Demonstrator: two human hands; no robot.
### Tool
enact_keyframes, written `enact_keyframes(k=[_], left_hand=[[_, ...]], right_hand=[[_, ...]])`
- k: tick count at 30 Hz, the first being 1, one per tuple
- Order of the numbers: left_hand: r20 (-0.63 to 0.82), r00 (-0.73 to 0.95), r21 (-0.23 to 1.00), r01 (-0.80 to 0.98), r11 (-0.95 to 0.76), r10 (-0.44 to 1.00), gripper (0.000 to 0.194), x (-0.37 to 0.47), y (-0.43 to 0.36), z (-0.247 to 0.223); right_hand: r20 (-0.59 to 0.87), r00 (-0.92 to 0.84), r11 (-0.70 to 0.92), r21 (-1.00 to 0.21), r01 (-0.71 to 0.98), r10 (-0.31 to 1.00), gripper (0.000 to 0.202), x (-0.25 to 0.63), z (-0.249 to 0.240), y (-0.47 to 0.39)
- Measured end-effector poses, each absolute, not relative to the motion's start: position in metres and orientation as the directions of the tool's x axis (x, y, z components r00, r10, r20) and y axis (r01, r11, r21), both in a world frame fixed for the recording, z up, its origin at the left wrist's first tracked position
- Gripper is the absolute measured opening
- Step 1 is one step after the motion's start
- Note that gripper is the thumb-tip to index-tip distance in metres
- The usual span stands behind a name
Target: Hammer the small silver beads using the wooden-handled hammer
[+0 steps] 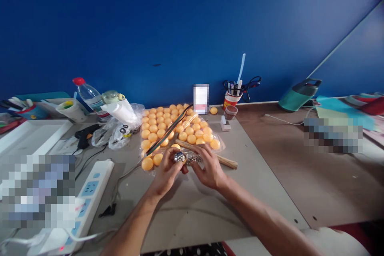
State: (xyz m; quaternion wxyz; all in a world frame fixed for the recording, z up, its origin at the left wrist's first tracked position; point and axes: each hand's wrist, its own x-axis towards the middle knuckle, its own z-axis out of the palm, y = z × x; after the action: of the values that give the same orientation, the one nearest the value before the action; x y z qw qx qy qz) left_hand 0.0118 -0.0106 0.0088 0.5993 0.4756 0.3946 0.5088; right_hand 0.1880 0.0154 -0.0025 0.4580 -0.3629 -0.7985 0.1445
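My left hand (166, 172) is closed around a small round ball (180, 157) whose near side is covered in shiny silver studs. Beside it, a cluster of small silver pieces (194, 159) shows under the bent fingers of my right hand (210, 168); whether they are loose or strung together is too small to tell. Just beyond both hands lies a wooden stick (227, 162), partly hidden by my right fingers. Behind it, many orange balls (162, 126) sit in a clear plastic bag, with a dark cord (168, 131) across them.
At left are a white power strip (93, 192), a black glue gun (85, 135), a tilted bottle (90, 94) and a white tray (33, 136). A cup of pens (232, 98), a small tub (231, 112) and a green jug (300, 95) stand along the blue wall.
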Motion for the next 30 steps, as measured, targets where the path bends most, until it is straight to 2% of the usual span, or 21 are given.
enact_keyframes(k=[3, 8, 12, 16, 22, 30], left_hand=[[0.028, 0.05, 0.943, -0.332, -0.009, 0.998, 0.039, 0.009, -0.007, 0.003], [0.018, -0.069, 0.949, -0.313, -0.039, 0.997, 0.047, 0.004, -0.002, -0.002], [-0.012, -0.031, 0.969, -0.246, 0.004, 0.999, 0.038, 0.004, -0.002, -0.002], [0.027, 0.013, 0.975, -0.221, -0.024, 1.0, 0.023, 0.003, -0.004, 0.001], [-0.009, 0.026, 0.971, -0.237, 0.015, 1.0, 0.017, 0.001, -0.003, 0.001], [-0.001, 0.007, 0.968, -0.25, 0.002, 1.0, 0.015, 0.004, -0.002, 0.0]], right_hand=[[0.608, -0.244, 0.618, -0.536, 0.575, 0.755, 0.03, 0.192, -0.006, 0.024], [0.494, -0.249, 0.49, -0.45, 0.747, 0.833, 0.017, 0.197, -0.011, 0.035], [0.372, -0.247, 0.386, -0.368, 0.846, 0.895, 0.013, 0.198, -0.009, 0.035], [0.246, -0.246, 0.315, -0.299, 0.901, 0.937, 0.014, 0.199, -0.001, 0.033], [0.039, -0.224, 0.227, -0.183, 0.957, 0.974, 0.015, 0.197, 0.011, 0.03], [-0.025, -0.246, 0.239, -0.159, 0.958, 0.969, 0.02, 0.198, 0.01, 0.031]])
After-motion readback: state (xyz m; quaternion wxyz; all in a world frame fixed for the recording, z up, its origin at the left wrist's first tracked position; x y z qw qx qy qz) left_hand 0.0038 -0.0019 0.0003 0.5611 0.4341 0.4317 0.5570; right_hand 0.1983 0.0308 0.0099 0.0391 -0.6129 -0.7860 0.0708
